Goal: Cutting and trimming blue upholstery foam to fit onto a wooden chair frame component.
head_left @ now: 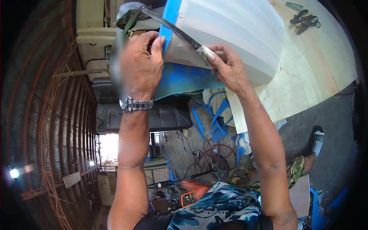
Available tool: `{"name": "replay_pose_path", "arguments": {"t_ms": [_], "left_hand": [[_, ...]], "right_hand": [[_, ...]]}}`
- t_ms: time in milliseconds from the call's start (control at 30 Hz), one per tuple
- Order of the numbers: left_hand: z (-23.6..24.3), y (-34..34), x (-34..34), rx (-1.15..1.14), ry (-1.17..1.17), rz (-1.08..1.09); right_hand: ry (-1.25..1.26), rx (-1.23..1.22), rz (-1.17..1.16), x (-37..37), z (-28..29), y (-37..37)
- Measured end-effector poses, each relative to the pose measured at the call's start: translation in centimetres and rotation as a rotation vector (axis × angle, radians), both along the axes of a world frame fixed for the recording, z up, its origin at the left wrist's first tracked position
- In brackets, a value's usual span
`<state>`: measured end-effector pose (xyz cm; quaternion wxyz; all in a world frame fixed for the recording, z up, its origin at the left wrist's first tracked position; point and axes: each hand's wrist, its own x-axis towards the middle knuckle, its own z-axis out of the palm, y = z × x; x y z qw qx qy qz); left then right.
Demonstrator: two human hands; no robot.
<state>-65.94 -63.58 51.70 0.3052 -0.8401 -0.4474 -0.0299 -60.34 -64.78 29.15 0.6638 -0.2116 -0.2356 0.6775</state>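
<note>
My left hand, wearing a wristwatch, pinches the edge of a blue strip along the left side of a translucent white, ribbed panel. In my right hand is a long, dark-bladed knife with a pale wrapped handle. Its blade crosses over the blue strip above my left thumb, pointing up and left; whether it touches the strip I cannot tell. A mottled blue sheet lies under the white panel.
The plywood worktop carries scissors and hand tools at upper right. A black padded sofa stands beyond my left forearm. Blue offcuts, red hoses and an orange machine are on the floor.
</note>
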Motion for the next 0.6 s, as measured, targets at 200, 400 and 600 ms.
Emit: {"name": "replay_pose_path", "arguments": {"t_ms": [200, 400, 600], "left_hand": [[-0.1, 0.1, -0.4, -0.012, -0.039, -0.023], [-0.7, 0.3, -0.7, 0.093, 0.09, -0.077], [-1.1, 0.3, -1.0, 0.134, 0.119, -0.101]], "right_hand": [[-0.114, -0.02, -0.138, 1.2, 1.2, 0.6], [-0.175, -0.005, -0.161, 1.6, -0.2, 0.2], [-0.205, -0.021, -0.212, 0.4, -0.7, -0.3]]}}
